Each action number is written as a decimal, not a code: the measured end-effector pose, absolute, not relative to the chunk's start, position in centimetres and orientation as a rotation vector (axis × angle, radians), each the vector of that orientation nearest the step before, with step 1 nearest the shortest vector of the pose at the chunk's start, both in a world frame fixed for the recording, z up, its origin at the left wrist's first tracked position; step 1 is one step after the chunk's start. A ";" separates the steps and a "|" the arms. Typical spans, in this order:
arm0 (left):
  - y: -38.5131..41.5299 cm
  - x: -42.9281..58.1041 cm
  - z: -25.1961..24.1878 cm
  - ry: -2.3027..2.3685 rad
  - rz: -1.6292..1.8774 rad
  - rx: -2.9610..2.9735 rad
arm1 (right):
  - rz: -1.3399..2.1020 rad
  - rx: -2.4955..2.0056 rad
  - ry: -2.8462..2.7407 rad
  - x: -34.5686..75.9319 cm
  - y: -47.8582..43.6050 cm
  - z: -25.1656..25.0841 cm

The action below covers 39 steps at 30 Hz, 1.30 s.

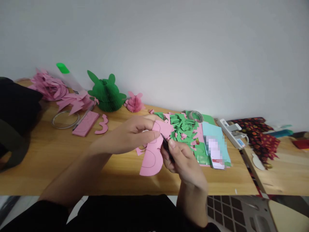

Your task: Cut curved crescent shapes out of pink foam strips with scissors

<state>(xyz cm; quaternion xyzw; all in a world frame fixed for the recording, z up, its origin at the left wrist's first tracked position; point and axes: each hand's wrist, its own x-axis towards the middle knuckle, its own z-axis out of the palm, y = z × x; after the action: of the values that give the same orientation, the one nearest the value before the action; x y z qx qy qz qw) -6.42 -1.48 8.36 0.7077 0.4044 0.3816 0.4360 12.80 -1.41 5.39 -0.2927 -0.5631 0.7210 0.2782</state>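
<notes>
My left hand [135, 133] pinches a pink paper sheet [152, 158] between thumb and fingers, above the front half of the table. Pencil-like curved lines are drawn on the sheet, and its right edge is cut into rounded lobes. My right hand [180, 158] is closed round dark scissors [166, 145], whose tip meets the paper's right edge just beside my left thumb. Much of the scissors is hidden by my fingers. Behind both hands lies a heap of green and pink paper scraps [183, 127].
On the left stand a green honeycomb paper figure [106, 95] and a smaller pink one [134, 102]. Nearby lie a pink marked strip [85, 124], a cut pink piece [102, 125], a tape roll [65, 120] and pink scraps [49, 85]. A phone [214, 153] and power strip [233, 133] lie right.
</notes>
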 end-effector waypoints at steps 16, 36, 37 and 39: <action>-1.4 -6.4 8.1 0.969 0.920 1.724 | 1.922 -0.814 -1.496 12.6 -1.4 5.3; -1.6 -6.7 8.3 1.056 0.915 1.711 | 1.907 -0.863 -1.533 12.7 -1.3 5.4; -1.6 -6.7 8.4 1.074 0.931 1.715 | 1.910 -0.862 -1.531 12.7 -1.2 5.5; -1.6 -6.8 8.4 1.098 0.957 1.731 | 1.911 -0.846 -1.527 12.6 -1.2 5.5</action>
<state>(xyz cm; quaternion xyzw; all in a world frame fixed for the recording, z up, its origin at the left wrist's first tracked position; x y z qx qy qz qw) -6.78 -1.59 8.44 0.6925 0.4393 0.3826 0.4255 12.63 -1.17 5.51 -0.3144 -0.5676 0.7102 0.2729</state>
